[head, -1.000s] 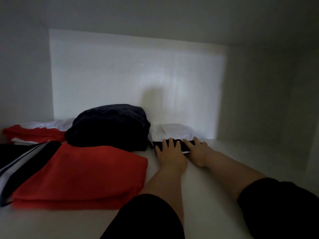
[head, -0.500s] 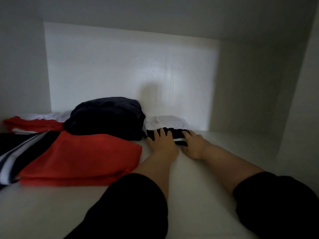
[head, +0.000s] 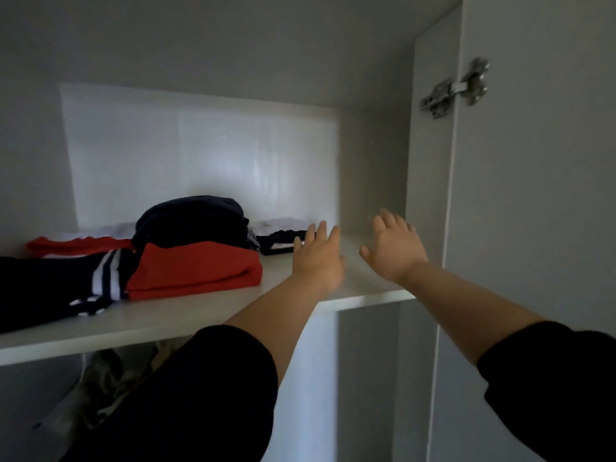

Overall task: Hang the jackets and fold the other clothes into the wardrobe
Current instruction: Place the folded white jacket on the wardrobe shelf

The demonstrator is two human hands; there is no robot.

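1. My left hand (head: 318, 258) is spread wide, fingers straight, and holds nothing. Its fingertips reach the near right end of the small black-and-white folded piece (head: 283, 242); I cannot tell whether they touch it.
2. My right hand (head: 395, 250) is just as wide and carries nothing. It hovers over the right end of the shelf (head: 200, 316), near the side wall and apart from every garment.
3. The small piece lies toward the back edge, right of the middle, just in front of a white folded item (head: 283, 224). I judge it sits there so the low, flat folds form one row and do not topple.
4. The navy bundle (head: 193, 218) sits at the back, middle. The red folded garment (head: 196, 271) lies before it, nearer the front edge.
5. A dark striped garment (head: 50, 288) lies at the front left, and a red-and-white one (head: 76, 245) is toward the back left corner.
6. With both palms flat and free, I read this fold as placed; more folds could go toward the right end.
7. Under the shelf something mottled (head: 100, 388) shows, too dim to name, so I cannot judge the jackets.
8. The door (head: 533, 195) stands open on its hinge (head: 455, 88), giving my arms room.
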